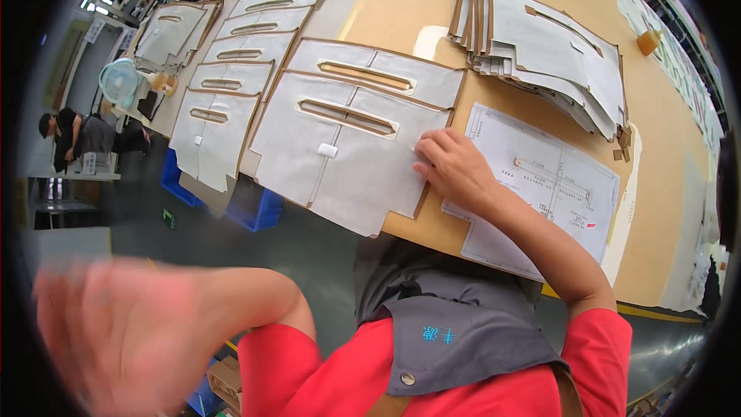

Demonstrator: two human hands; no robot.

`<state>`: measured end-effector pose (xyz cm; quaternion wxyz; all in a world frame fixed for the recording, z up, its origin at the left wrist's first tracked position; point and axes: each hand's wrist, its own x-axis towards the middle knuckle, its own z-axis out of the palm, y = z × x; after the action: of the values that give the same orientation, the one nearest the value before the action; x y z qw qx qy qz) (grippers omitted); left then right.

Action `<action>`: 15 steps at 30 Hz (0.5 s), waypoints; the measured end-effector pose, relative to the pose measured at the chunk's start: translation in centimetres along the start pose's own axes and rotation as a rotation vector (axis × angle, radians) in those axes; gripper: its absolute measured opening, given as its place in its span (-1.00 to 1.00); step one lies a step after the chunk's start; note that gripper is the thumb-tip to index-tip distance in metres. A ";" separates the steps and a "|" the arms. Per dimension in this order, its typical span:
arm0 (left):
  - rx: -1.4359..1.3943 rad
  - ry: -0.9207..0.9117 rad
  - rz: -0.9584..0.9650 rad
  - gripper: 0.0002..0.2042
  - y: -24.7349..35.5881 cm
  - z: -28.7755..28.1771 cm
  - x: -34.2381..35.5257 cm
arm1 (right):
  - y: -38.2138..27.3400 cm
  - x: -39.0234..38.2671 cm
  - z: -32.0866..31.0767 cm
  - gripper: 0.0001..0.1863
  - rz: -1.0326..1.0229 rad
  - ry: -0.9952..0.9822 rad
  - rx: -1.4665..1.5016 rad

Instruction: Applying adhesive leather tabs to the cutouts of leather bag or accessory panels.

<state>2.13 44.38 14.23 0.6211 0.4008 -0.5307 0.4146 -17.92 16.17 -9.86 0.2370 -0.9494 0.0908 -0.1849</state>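
- Two hands in play: right hand [455,168] lies flat, fingers spread a little, pressing the right edge of the nearest grey panel [340,154] on the table [432,0].
- Left hand [116,332] is up close and off the table, blurred, looks open; grip impossible to tell.
- Printed sheet [540,185] lies just right of that panel.
- Panel stack [556,54] sits beyond the sheet.
- More panels [239,54] line up left of it.

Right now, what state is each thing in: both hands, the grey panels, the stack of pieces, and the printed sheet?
Right hand: fingers pressed flat on the nearest panel's edge, holding nothing.
Left hand: raised off the table, blurred, grip unclear.
Nearest panel: flat, overhanging the table edge, slot open.
Other panels: laid overlapping in a row.
Stack: fanned, uneven.
Printed sheet: flat, partly under the right forearm.
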 end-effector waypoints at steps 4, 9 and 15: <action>-0.046 0.187 -0.654 -0.62 -1.8 8.4 -8.7 | 1.8 3.0 0.2 -0.70 0.085 0.167 -0.123; -0.004 0.090 -0.887 -0.74 -1.1 8.4 -11.6 | 4.1 4.8 -0.5 -0.67 0.444 -0.033 -0.118; -0.047 -0.019 -0.830 -0.73 -0.1 7.9 -11.5 | -1.6 3.0 -1.0 -0.78 0.313 0.253 0.200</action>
<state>-1.44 35.87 3.69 0.7397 0.5702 -0.3392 0.1129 -15.39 16.36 -7.35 0.3427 -0.8648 0.2472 -0.2713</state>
